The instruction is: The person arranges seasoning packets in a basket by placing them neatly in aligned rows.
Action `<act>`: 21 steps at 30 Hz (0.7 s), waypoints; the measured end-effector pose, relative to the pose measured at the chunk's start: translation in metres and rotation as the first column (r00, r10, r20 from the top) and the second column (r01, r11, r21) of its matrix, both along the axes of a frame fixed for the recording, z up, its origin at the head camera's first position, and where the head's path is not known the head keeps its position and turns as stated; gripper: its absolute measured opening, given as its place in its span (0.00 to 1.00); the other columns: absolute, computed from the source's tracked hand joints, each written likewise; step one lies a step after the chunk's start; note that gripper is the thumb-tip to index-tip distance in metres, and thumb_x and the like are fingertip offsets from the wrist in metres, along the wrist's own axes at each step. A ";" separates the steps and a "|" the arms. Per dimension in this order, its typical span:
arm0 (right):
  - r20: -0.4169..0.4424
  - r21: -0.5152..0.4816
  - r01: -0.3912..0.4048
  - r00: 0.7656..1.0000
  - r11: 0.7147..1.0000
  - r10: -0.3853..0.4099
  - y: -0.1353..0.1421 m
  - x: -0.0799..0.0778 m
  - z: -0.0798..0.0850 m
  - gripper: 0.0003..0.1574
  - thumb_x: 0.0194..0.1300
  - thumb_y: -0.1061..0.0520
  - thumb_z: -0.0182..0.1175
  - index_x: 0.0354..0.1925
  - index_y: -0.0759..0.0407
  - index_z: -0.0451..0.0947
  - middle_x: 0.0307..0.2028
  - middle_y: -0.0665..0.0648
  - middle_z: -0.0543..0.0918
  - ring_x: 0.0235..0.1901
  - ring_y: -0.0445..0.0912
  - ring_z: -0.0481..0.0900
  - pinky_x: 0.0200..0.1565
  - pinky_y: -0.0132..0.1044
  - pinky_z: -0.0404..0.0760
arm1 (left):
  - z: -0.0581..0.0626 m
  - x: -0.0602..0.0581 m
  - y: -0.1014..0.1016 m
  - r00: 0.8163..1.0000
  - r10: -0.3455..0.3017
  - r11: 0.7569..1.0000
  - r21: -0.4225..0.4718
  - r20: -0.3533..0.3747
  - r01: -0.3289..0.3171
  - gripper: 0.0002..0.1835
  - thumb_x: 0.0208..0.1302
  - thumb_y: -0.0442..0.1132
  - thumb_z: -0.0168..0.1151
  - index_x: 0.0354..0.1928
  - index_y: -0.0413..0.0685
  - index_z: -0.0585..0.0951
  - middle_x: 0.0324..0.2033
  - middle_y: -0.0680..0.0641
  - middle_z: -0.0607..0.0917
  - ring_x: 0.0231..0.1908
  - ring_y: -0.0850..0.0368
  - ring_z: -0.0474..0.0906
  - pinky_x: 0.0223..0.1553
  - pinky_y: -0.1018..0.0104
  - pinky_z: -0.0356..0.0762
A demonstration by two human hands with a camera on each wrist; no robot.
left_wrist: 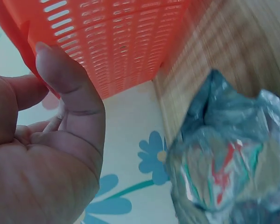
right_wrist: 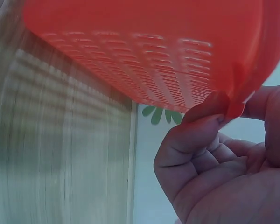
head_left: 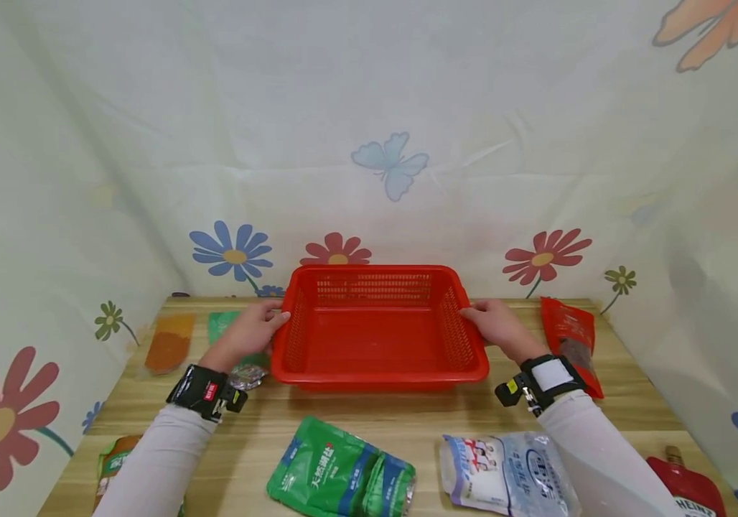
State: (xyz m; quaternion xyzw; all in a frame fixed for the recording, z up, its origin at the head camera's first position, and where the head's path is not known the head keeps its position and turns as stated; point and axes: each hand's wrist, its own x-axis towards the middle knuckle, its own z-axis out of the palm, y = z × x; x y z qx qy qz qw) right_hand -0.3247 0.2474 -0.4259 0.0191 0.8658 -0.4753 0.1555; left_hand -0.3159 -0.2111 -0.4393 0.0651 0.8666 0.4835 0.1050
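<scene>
A red plastic basket [head_left: 378, 379] with slotted sides stands in the middle of the wooden table, and nothing lies inside it. My left hand [head_left: 251, 332] pinches its left rim between thumb and fingers, as the left wrist view also shows. On the opposite side my right hand [head_left: 500, 327] grips the right rim, with thumb and curled index finger closed on the edge in the right wrist view. Beside the left hand lies a green and silver pouch [head_left: 249, 375], partly hidden behind the hand. A red pouch [head_left: 572, 341] lies to the right of the right hand.
In front of the basket lie a green pouch [head_left: 337, 470] and a white-blue bag [head_left: 505, 470]. A clear packet of orange powder [head_left: 170, 345] is at the back left. A brown-green packet [head_left: 113, 463] and a red Heinz pouch [head_left: 685, 488] lie near the forearms. Flowered cloth [head_left: 369, 93] hangs behind.
</scene>
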 end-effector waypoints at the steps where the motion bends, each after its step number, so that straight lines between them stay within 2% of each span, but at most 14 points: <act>1: -0.001 -0.007 -0.008 1.000 1.000 0.008 0.003 0.000 0.000 0.30 0.80 0.46 0.50 0.68 0.66 0.69 0.49 0.66 0.86 0.40 0.51 0.89 0.48 0.45 0.89 | 0.000 0.000 0.002 1.000 -0.003 1.000 -0.008 -0.003 0.003 0.25 0.80 0.42 0.52 0.72 0.40 0.68 0.34 0.40 0.88 0.21 0.48 0.84 0.29 0.53 0.86; 4: -0.007 -0.016 -0.020 1.000 1.000 0.019 0.012 -0.001 -0.001 0.30 0.81 0.48 0.49 0.68 0.67 0.69 0.50 0.67 0.86 0.40 0.52 0.90 0.48 0.46 0.89 | -0.001 -0.002 0.007 0.999 -0.030 0.999 -0.016 -0.014 0.030 0.24 0.80 0.42 0.52 0.72 0.42 0.69 0.30 0.42 0.87 0.24 0.38 0.84 0.31 0.47 0.87; 7: -0.010 -0.014 -0.023 1.000 1.000 0.023 0.021 -0.002 -0.002 0.30 0.82 0.48 0.46 0.69 0.67 0.68 0.51 0.68 0.85 0.42 0.53 0.89 0.48 0.47 0.89 | 0.000 -0.003 0.013 0.998 -0.063 0.998 -0.005 -0.025 0.063 0.24 0.80 0.41 0.52 0.72 0.42 0.69 0.28 0.43 0.86 0.25 0.33 0.83 0.32 0.45 0.87; 10: -0.002 -0.017 -0.009 1.000 1.000 0.009 0.027 -0.001 -0.002 0.31 0.82 0.47 0.46 0.70 0.66 0.67 0.53 0.67 0.85 0.44 0.55 0.89 0.50 0.47 0.88 | 0.002 -0.004 0.019 0.996 -0.084 0.996 0.013 -0.026 0.084 0.22 0.80 0.41 0.51 0.71 0.41 0.70 0.27 0.43 0.85 0.23 0.36 0.83 0.31 0.47 0.87; 17: 0.009 0.012 0.023 1.000 1.000 -0.023 0.035 0.004 0.001 0.32 0.81 0.44 0.47 0.71 0.64 0.67 0.53 0.66 0.85 0.44 0.54 0.88 0.51 0.45 0.88 | 0.000 -0.007 0.033 0.996 -0.089 0.996 0.018 -0.010 0.090 0.23 0.80 0.42 0.52 0.70 0.42 0.71 0.27 0.43 0.85 0.19 0.50 0.82 0.26 0.59 0.86; 21: 0.024 0.035 0.041 0.999 0.999 -0.041 0.039 0.003 0.001 0.33 0.81 0.44 0.47 0.71 0.63 0.66 0.52 0.64 0.86 0.43 0.52 0.89 0.51 0.44 0.88 | -0.001 -0.009 0.038 0.996 -0.084 0.996 0.008 -0.006 0.084 0.23 0.79 0.42 0.53 0.71 0.43 0.70 0.27 0.43 0.85 0.19 0.51 0.82 0.26 0.61 0.85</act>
